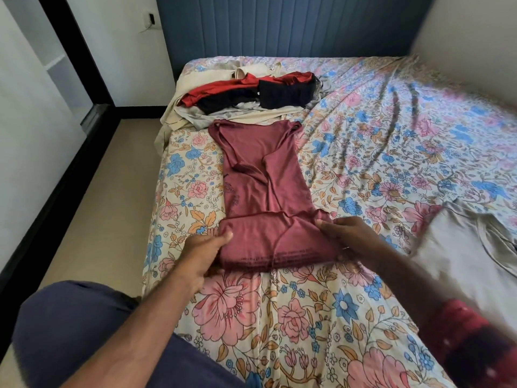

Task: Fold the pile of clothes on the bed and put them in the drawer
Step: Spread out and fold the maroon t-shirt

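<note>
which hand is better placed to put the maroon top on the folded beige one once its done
Right, probably. The right hand grips the maroon top's right edge, nearest the beige garment at the bed's right. The left hand grips the far edge.

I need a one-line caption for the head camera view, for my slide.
Both hands fold the hem of a maroon top on the floral bed.

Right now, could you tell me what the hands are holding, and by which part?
Both hands hold the maroon top by its folded-up bottom end: left hand grips the left side, right hand the right side.
</note>
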Motion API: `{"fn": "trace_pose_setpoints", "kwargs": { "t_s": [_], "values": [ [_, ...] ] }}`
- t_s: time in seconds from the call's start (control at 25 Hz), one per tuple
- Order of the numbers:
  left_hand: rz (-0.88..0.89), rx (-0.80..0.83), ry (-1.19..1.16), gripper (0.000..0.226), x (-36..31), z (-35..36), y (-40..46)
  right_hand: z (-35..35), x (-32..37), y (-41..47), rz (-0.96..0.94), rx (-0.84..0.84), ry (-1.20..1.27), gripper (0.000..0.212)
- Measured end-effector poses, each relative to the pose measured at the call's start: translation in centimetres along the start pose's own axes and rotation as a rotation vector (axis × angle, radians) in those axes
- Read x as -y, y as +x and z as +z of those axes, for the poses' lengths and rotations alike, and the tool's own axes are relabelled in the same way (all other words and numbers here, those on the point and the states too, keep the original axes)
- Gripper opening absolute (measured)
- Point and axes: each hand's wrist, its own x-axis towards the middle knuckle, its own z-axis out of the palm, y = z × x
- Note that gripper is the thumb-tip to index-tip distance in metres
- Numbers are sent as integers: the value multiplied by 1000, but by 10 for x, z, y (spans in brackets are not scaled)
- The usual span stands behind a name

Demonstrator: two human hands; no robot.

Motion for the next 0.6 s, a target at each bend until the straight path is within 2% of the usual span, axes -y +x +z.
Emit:
{"fn": "trace_pose_setpoints", "kwargs": {
  "t_s": [0.12, 0.2, 0.28, 0.36, 0.4, 0.52, 0.6],
  "values": [
    [105, -209, 122, 35, 4, 17, 8, 22, 1, 1, -38, -259, -65, 25],
    [215, -359, 308, 32, 7, 30, 13, 36, 0, 1, -97, -367, -181, 17],
    [387, -447, 396, 26, 8, 40, 17, 42, 5, 2, -221, -465, -194, 8],
    [540, -479, 388, 24, 5, 45, 24, 42, 13, 10, -315, -558, -143, 11],
    [561, -489, 397, 23, 2, 45, 29, 40, 16, 16, -310, -566, -135, 16],
    [436, -485, 383, 35, -4, 40, 41, 38, 18, 26, -132, -444, -138, 33],
    [405, -495, 365, 45, -2, 37, 41, 38, 14, 22, -51, -432, -125, 39]
  ]
}}
